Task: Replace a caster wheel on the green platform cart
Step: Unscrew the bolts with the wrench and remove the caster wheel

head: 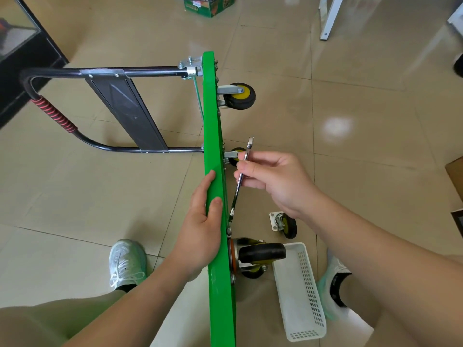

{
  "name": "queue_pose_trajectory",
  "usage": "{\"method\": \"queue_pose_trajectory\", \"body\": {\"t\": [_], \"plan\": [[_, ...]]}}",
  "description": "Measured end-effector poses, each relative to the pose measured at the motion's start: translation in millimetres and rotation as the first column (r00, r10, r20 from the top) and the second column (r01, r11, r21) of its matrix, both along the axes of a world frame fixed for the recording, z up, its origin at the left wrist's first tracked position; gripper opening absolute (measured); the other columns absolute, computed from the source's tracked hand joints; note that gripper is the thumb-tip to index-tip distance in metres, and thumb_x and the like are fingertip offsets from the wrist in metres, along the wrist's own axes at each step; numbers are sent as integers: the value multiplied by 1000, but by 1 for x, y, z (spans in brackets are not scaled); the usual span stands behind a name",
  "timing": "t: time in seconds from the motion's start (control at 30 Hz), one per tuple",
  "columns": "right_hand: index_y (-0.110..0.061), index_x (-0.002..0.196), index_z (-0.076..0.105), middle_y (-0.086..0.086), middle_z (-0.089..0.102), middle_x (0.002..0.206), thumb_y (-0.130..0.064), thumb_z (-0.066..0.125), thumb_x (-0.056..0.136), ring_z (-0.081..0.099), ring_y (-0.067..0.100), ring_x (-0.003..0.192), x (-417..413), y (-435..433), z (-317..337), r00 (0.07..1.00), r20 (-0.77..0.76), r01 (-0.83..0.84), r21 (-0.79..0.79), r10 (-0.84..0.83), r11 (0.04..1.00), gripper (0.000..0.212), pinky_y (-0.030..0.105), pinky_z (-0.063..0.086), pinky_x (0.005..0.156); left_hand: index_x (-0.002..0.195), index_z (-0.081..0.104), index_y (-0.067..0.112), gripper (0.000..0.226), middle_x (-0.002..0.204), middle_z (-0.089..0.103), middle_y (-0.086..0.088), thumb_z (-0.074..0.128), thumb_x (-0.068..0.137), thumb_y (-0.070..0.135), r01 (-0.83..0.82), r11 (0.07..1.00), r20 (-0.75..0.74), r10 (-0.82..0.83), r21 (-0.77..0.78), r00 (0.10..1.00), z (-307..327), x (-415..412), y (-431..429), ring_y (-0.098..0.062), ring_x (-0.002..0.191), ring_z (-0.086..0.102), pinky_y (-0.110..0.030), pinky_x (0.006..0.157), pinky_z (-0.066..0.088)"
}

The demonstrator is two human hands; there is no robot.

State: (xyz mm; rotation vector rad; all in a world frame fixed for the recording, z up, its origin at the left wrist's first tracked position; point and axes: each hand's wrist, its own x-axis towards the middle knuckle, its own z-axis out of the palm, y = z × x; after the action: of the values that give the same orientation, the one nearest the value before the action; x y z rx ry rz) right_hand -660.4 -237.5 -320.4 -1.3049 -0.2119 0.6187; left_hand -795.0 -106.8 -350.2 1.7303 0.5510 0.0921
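Shop-like rm: tiled floor (350, 96), glass cabinet (15, 33), goods box (210, 7).

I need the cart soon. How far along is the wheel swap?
Done: the cart is tipped on its edge, steadied by the left hand. In hand: the right hand holds a wrench, its lower end at a bolt by the near caster. Left: a loose caster lies on the floor; old or spare, I cannot tell.
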Motion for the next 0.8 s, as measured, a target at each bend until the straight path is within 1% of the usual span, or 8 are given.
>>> {"method": "queue_pose_trajectory", "body": {"t": [0.1,0.23,0.33,0.4,0.5,0.57,0.67,0.8], "plan": [[-13,93,80,4,78,88,-4,75,86,76,22,84,14,7,-7,993,-109,-46,-35,41,998,12,34,62,76,155,30,52,51,161,38,21,39,113,25,1,1000,-2,-1,-4,1000,1,0,-1,7,144,37,-30,126,29],[-14,83,83,5,77,83,-10,76,85,75,20,78,18,13,-19,970,-203,-151,-65,135,986,8,32,62,72,157,30,49,51,161,37,19,40,112,25,8,1000,-9,-8,-2,1000,1,2,0,3,146,37,-34,127,29],[-8,96,79,8,77,89,-11,74,85,74,22,83,17,18,-26,955,-251,-181,-56,161,982,12,34,62,76,158,30,47,52,161,36,19,40,112,24,6,1000,-7,-6,5,1000,1,2,0,6,145,36,-28,127,27],[-4,105,75,10,77,95,-11,73,87,74,24,88,15,21,-29,950,-262,-189,-62,167,980,20,34,62,79,159,30,47,53,161,36,20,40,112,23,9,1000,-8,-9,11,1000,0,2,0,9,144,35,-17,122,27],[-3,110,74,15,77,106,-10,71,91,74,27,97,11,23,-28,952,-250,-201,-85,174,976,21,37,62,84,158,30,47,53,161,35,21,40,112,24,12,1000,-13,-11,22,1000,-1,2,0,16,142,33,3,107,25],[-4,111,74,15,77,107,-9,71,91,74,27,98,7,22,-24,959,-229,-188,-77,166,979,21,37,62,84,159,30,46,53,161,34,22,40,112,24,12,1000,-14,-11,17,1000,-1,2,0,22,138,31,6,103,25],[-13,99,80,8,78,95,-5,72,89,74,21,90,-1,14,-15,975,-170,-154,-41,145,987,15,33,61,80,160,29,45,53,160,33,22,40,112,24,11,1000,-14,-11,25,1000,-1,2,0,34,127,29,10,98,24],[-23,94,83,4,79,98,-10,79,79,75,14,91,-19,-2,-2,983,-39,-182,-12,181,983,20,25,60,79,161,30,43,52,160,36,20,40,112,25,7,1000,-9,-7,29,1000,1,2,-1,27,132,33,7,102,25]]}}
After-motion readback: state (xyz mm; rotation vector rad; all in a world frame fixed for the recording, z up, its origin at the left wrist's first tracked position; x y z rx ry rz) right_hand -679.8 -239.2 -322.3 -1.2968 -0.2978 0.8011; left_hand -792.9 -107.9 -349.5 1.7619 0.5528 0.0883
